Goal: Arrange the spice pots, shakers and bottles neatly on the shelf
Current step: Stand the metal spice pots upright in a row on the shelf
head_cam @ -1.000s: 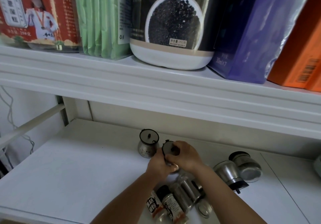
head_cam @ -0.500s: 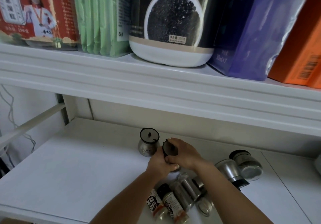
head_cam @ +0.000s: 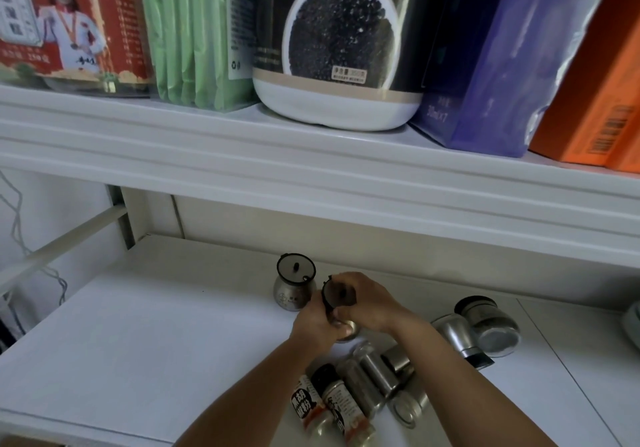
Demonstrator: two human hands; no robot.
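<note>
One steel spice pot [head_cam: 294, 289] stands upright on the lower shelf [head_cam: 138, 342]; the left hand [head_cam: 313, 325] and right hand [head_cam: 367, 308] grip a second black-lidded pot [head_cam: 337, 296] just beside it; labelled bottles [head_cam: 332, 401], steel shakers [head_cam: 374, 374] and two tipped pots [head_cam: 491, 325] lie unsorted, so most remains.

The purple box [head_cam: 485, 75] read "30ml x7" near its lower edge. A lying spice bottle [head_cam: 305, 403] bore bold white Chinese characters, seemingly "黑古月 胡椒粉". The orange box [head_cam: 595, 110] carried a barcode, the green pack [head_cam: 194, 48] a recycling mark. The black jar [head_cam: 339, 30] had a sticker too small to read.
</note>
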